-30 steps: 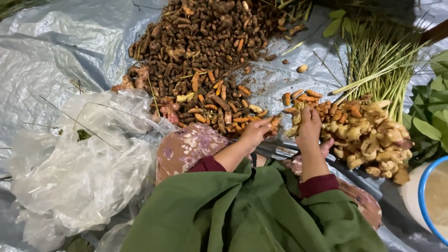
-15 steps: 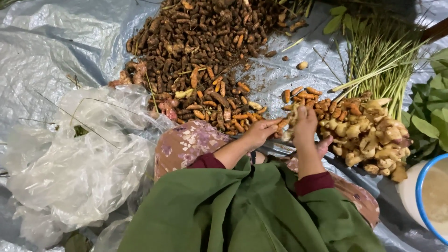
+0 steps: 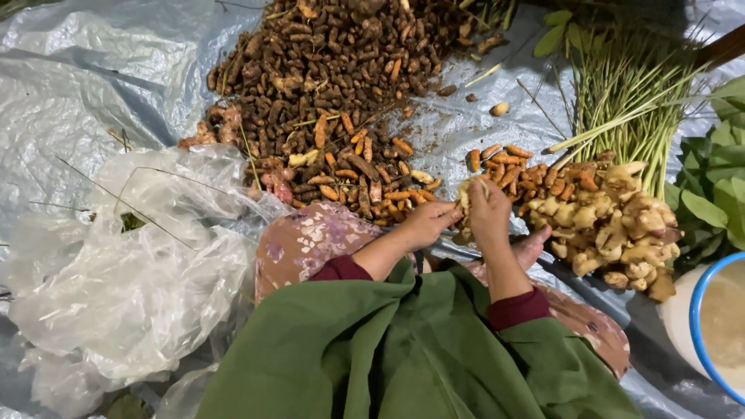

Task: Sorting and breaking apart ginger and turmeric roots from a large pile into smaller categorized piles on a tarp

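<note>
My left hand [image 3: 429,223] and my right hand [image 3: 489,215] meet in front of my knees, both closed around one pale root piece [image 3: 468,190]. Just beyond them lies a small heap of orange roots [image 3: 497,165]. To the right sits a pile of pale knobbly ginger-like roots [image 3: 613,221]. A large heap of dark brown roots [image 3: 334,77] spreads across the grey plastic sheet [image 3: 93,93] further out. My green sleeves and patterned skirt fill the lower view.
Crumpled clear plastic bags [image 3: 124,287] lie at the left. A bundle of green stalks [image 3: 628,101] and broad green leaves [image 3: 714,186] sit at the right. A white basin with a blue rim [image 3: 702,326] stands at the lower right.
My right hand has drawn back from the orange roots toward my left hand, and both now hold a pale root piece together.
</note>
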